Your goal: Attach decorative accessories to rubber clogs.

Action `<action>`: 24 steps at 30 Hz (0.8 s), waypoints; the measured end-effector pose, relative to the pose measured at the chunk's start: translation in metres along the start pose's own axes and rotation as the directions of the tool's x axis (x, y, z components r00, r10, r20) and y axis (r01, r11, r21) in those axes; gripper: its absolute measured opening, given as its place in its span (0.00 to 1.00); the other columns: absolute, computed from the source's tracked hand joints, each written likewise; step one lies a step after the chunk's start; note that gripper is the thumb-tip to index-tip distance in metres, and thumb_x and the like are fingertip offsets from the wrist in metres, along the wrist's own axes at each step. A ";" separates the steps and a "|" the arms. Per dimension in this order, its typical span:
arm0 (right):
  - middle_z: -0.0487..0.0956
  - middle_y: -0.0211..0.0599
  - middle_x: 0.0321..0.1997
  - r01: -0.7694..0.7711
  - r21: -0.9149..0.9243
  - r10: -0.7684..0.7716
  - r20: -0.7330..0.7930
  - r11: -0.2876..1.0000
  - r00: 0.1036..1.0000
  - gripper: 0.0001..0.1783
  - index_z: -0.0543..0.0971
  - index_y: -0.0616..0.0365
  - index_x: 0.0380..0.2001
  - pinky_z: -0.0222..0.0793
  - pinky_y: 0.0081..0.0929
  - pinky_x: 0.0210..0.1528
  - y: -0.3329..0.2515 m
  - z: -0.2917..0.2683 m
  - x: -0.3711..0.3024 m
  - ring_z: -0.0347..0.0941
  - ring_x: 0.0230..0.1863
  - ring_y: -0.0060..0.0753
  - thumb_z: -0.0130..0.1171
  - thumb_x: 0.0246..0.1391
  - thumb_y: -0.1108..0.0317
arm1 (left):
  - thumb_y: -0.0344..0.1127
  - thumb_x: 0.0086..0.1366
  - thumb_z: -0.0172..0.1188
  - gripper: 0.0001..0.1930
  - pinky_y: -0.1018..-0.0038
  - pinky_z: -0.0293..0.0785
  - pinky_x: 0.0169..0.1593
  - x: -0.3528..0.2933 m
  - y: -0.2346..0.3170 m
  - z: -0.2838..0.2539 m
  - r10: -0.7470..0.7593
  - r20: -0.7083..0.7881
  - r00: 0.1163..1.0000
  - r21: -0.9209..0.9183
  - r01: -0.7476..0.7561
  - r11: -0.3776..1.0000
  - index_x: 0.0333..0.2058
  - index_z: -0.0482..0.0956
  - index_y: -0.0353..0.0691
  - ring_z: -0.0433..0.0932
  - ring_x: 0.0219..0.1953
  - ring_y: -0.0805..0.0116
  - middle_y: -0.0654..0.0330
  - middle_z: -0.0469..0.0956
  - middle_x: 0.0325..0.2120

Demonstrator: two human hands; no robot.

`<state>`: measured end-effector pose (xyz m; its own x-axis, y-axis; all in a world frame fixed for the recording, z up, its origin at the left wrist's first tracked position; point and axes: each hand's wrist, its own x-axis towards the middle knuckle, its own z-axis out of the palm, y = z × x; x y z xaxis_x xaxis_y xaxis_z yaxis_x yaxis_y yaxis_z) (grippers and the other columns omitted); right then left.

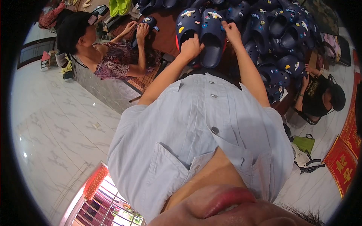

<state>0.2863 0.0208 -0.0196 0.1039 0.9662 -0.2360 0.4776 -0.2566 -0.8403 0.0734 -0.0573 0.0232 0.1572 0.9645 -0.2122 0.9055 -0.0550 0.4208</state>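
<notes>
In front of me is a pair of dark blue clogs side by side, their vented toes pointing away and dotted with small colourful charms. My left hand (pixel 191 46) grips the left clog (pixel 188 22) at its foot opening, with the fingertips partly hidden. My right hand (pixel 232 33) closes on the outer edge of the right clog (pixel 212 41), its thumb over the upper and the other fingers hidden underneath. Something red shows beneath the pair on both sides.
A big heap of similar clogs (pixel 281 30) covers the table to the right. Bright green clogs (pixel 120 6) lie at the far left. One person (pixel 109 62) on the left handles a dark clog (pixel 149 22); another person (pixel 320 92) sits on the right, hands at the heap.
</notes>
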 end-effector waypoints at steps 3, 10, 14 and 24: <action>0.79 0.56 0.35 0.052 -0.206 -0.057 -0.020 0.977 0.998 0.34 0.70 0.55 0.35 0.67 0.51 0.46 -0.005 0.005 0.002 0.75 0.44 0.61 0.53 0.51 0.31 | 0.46 0.59 0.58 0.27 0.50 0.76 0.40 0.003 -0.003 0.004 0.017 -0.038 0.999 -0.008 -0.018 1.000 0.46 0.67 0.26 0.79 0.34 0.36 0.35 0.78 0.29; 0.77 0.64 0.35 0.273 -0.303 -0.293 -0.019 0.913 0.956 0.18 0.67 0.56 0.38 0.66 0.57 0.43 -0.003 0.011 -0.004 0.72 0.42 0.72 0.46 0.62 0.50 | 0.45 0.59 0.59 0.27 0.53 0.77 0.39 0.001 -0.001 0.005 -0.002 -0.024 1.000 0.026 0.003 1.000 0.46 0.67 0.26 0.80 0.33 0.40 0.38 0.79 0.29; 0.79 0.60 0.32 0.243 -0.078 -0.250 -0.108 0.967 0.962 0.13 0.69 0.56 0.39 0.70 0.49 0.32 0.020 0.007 0.006 0.76 0.33 0.63 0.46 0.64 0.56 | 0.47 0.59 0.58 0.28 0.52 0.77 0.39 0.004 -0.001 0.005 0.000 -0.016 1.000 0.010 0.000 1.000 0.47 0.67 0.26 0.80 0.34 0.38 0.36 0.79 0.29; 0.79 0.40 0.30 -0.202 0.838 0.037 0.213 0.507 0.976 0.17 0.74 0.55 0.35 0.66 0.22 0.25 0.035 -0.014 0.004 0.74 0.26 0.29 0.48 0.65 0.52 | 0.48 0.59 0.58 0.28 0.51 0.76 0.39 0.002 -0.004 0.006 0.008 -0.042 0.999 -0.007 -0.009 1.000 0.47 0.66 0.26 0.79 0.34 0.37 0.35 0.78 0.29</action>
<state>0.3156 0.0158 -0.0435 -0.0672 0.9284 -0.3654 -0.5094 -0.3468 -0.7875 0.0719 -0.0571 0.0160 0.1479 0.9741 -0.1712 0.9013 -0.0615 0.4288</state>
